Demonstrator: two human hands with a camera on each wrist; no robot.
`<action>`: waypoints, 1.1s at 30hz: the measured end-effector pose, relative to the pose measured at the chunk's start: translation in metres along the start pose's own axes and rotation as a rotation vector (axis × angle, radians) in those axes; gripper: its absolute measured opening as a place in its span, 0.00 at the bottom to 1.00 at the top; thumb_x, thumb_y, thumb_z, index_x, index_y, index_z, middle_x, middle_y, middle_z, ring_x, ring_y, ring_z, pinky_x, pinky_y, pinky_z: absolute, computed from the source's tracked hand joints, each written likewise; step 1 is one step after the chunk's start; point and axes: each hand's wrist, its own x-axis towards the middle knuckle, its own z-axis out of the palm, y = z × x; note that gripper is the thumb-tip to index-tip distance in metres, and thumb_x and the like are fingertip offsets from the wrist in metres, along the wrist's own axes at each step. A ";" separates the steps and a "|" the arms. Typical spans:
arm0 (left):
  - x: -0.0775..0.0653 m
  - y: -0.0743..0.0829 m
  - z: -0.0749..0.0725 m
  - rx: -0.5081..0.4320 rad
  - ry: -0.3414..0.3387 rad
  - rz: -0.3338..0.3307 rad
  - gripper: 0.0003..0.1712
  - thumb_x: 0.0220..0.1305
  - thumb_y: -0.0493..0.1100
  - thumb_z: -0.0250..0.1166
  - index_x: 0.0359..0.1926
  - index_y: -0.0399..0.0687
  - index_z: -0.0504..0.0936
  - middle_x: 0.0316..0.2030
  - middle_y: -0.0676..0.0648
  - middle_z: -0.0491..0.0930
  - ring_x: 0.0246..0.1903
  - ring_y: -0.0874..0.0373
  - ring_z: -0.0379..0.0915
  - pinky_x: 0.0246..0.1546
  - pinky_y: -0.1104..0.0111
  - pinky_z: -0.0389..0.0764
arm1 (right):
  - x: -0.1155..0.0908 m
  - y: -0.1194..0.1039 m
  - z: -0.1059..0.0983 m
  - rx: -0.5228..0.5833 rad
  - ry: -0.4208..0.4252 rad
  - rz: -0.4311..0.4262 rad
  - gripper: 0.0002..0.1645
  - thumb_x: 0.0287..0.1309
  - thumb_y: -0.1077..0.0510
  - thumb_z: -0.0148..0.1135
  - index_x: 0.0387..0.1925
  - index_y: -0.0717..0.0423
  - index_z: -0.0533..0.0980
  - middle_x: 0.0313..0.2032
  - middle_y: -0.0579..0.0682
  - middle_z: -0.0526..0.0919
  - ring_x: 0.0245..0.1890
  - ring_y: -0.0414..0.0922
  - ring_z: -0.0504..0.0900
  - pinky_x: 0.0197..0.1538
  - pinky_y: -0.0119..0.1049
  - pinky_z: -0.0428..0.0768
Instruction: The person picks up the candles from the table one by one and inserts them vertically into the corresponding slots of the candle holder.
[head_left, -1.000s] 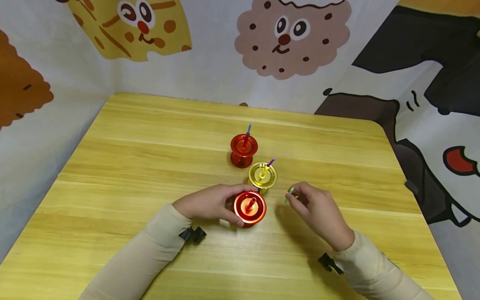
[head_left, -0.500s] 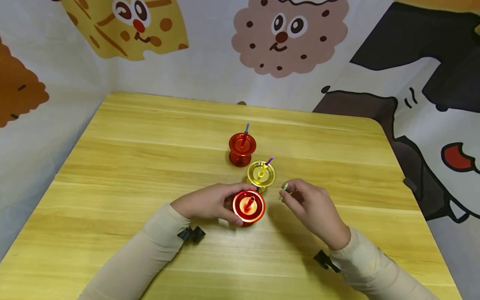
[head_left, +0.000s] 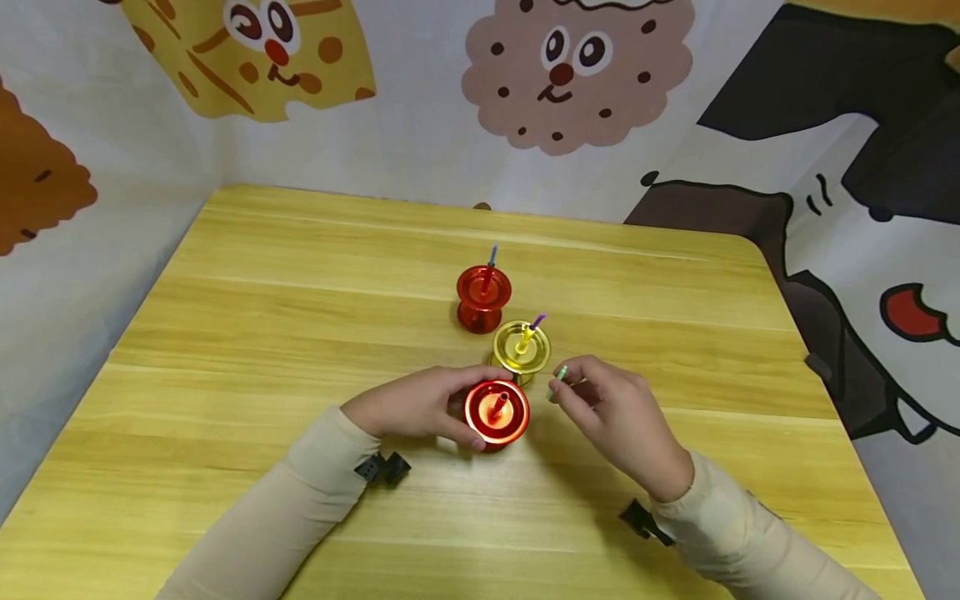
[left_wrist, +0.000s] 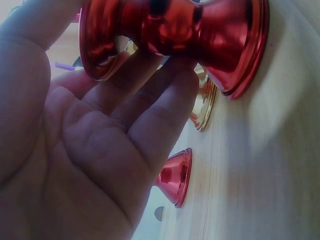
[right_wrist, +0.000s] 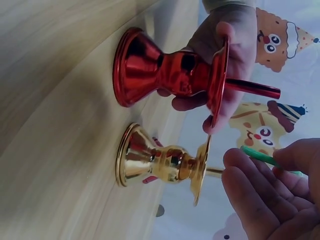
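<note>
My left hand (head_left: 427, 407) grips the nearest red candle holder (head_left: 497, 417), which stands upright on the table. In the left wrist view the fingers curve round its narrow waist (left_wrist: 170, 30). A bare hollow tube rises from its dish, plain in the right wrist view. To the right, apart from the holder, my right hand (head_left: 622, 421) pinches a thin green candle (right_wrist: 260, 156) between thumb and fingertips. Just behind stands a gold candle holder (head_left: 517, 354) with a purple candle (head_left: 538, 321) in its tube.
Farther back is another red candle holder (head_left: 480, 312) with a blue candle (head_left: 492, 255) upright in it. All stand on a light wooden table (head_left: 300, 275). Cloth walls (head_left: 420, 125) printed with cartoon figures enclose its back and sides.
My right hand has moved left with the green candle, closer to the near red candle holder. The left hand keeps its grip. The head view has shifted slightly.
</note>
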 end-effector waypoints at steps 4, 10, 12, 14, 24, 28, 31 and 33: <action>0.000 0.000 0.000 0.005 0.002 0.003 0.48 0.55 0.47 0.78 0.74 0.58 0.65 0.62 0.55 0.75 0.61 0.61 0.70 0.66 0.59 0.68 | 0.001 -0.003 0.001 0.017 0.009 -0.022 0.09 0.58 0.66 0.71 0.34 0.54 0.77 0.29 0.41 0.86 0.28 0.33 0.84 0.32 0.23 0.82; -0.001 0.000 0.001 0.006 0.007 0.000 0.48 0.55 0.47 0.78 0.74 0.56 0.65 0.61 0.55 0.76 0.60 0.61 0.71 0.66 0.60 0.68 | 0.002 -0.006 0.003 0.039 0.016 -0.050 0.10 0.57 0.67 0.71 0.34 0.54 0.77 0.30 0.40 0.85 0.29 0.34 0.85 0.33 0.20 0.80; -0.001 0.000 0.001 0.007 0.010 0.000 0.48 0.55 0.47 0.78 0.74 0.56 0.65 0.61 0.55 0.76 0.60 0.61 0.71 0.66 0.60 0.68 | 0.002 -0.007 0.004 0.044 0.019 -0.056 0.10 0.57 0.67 0.71 0.35 0.54 0.77 0.30 0.40 0.85 0.29 0.34 0.85 0.33 0.20 0.80; -0.001 -0.001 0.001 0.007 0.012 0.004 0.48 0.55 0.46 0.78 0.74 0.56 0.66 0.61 0.55 0.76 0.60 0.62 0.71 0.66 0.60 0.68 | 0.003 -0.008 0.005 0.048 0.024 -0.063 0.10 0.56 0.67 0.71 0.35 0.54 0.78 0.30 0.40 0.85 0.29 0.34 0.85 0.33 0.20 0.81; 0.000 -0.001 0.002 -0.025 0.005 0.006 0.46 0.55 0.44 0.78 0.73 0.57 0.67 0.60 0.55 0.77 0.60 0.61 0.71 0.66 0.59 0.67 | 0.007 -0.016 0.008 0.073 0.026 -0.089 0.10 0.55 0.68 0.72 0.35 0.56 0.78 0.31 0.42 0.85 0.31 0.35 0.85 0.34 0.21 0.81; 0.000 -0.001 0.001 -0.027 0.005 0.012 0.45 0.55 0.44 0.78 0.72 0.58 0.68 0.60 0.56 0.77 0.59 0.62 0.72 0.66 0.60 0.68 | 0.009 -0.018 0.009 0.064 0.026 -0.093 0.10 0.55 0.68 0.72 0.35 0.55 0.78 0.31 0.42 0.85 0.30 0.35 0.84 0.33 0.24 0.82; 0.000 -0.001 0.001 -0.037 0.004 0.020 0.45 0.55 0.44 0.78 0.72 0.58 0.68 0.60 0.57 0.77 0.59 0.63 0.72 0.66 0.60 0.68 | 0.011 -0.020 0.011 0.070 0.023 -0.096 0.10 0.55 0.67 0.72 0.35 0.55 0.78 0.30 0.43 0.84 0.30 0.35 0.84 0.32 0.26 0.83; 0.000 -0.001 0.001 -0.048 0.001 0.023 0.45 0.55 0.44 0.78 0.72 0.58 0.68 0.60 0.58 0.76 0.59 0.63 0.72 0.66 0.60 0.68 | 0.012 -0.021 0.011 0.074 0.020 -0.098 0.10 0.55 0.67 0.72 0.35 0.55 0.78 0.30 0.43 0.84 0.30 0.36 0.84 0.33 0.27 0.83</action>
